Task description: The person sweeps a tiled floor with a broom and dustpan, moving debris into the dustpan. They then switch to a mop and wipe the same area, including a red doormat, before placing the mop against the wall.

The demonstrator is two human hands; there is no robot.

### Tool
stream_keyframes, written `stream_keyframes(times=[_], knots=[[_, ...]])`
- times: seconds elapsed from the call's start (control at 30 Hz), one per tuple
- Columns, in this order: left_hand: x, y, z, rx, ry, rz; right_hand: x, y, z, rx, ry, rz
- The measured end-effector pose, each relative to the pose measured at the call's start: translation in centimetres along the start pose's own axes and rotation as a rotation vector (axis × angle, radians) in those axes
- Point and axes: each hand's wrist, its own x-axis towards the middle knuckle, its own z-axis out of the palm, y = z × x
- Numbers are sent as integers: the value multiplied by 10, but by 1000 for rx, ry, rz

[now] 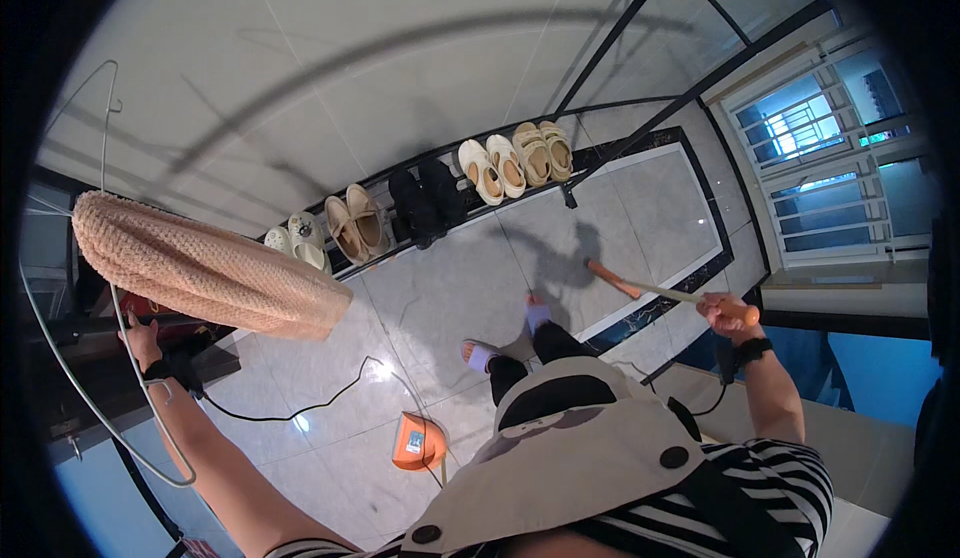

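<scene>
My right hand [726, 316] is closed round the orange-tipped end of a pale handle [671, 292], which runs down to a narrow orange head [613, 279] over the tiled floor. At the left, my left hand [142, 340] reaches out behind a wire hanger [124, 333], near a dark bar, fingers partly hidden; whether it touches the bar I cannot tell. Just above that hand hangs a pink-beige textured towel [214, 265]. An orange dustpan [418, 444] bearing a label lies on the floor in front of my apron.
A low black rack [480, 216] along the wall holds white clogs [306, 239], beige shoes [358, 224], black shoes [426, 201], white shoes [491, 169] and tan sandals [543, 154]. Black metal posts [622, 25] rise at the upper right. A barred window [825, 160] stands beyond. Dark cables hang near both wrists.
</scene>
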Motion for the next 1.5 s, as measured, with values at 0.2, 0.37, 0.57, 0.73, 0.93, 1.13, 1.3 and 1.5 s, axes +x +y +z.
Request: stream_keyframes(times=[0.2, 0.37, 0.57, 0.73, 0.93, 1.13, 1.3, 1.5], knots=[[-8, 19, 7, -922, -38, -567, -20, 32, 39, 145, 88, 260], [-34, 27, -32, 224, -165, -160, -30, 60, 98, -126, 14, 214], [-81, 86, -80, -1626, -24, -609, -34, 66, 125, -263, 12, 278], [-205, 196, -166, -1857, -242, -842, -35, 72, 101, -632, -149, 351], [-418, 292, -279, -1962, -546, -1110, 5, 58, 50, -784, -451, 525], [-596, 336, -369, -1913, -741, -1360, 53, 65, 29, -1200, -557, 558], [-699, 317, -393, -1819, -737, -1675, 66, 99, 37, -1604, -522, 499], [-813, 255, -359, -1826, -453, -1891, 19, 124, 38, -1981, -513, 185]])
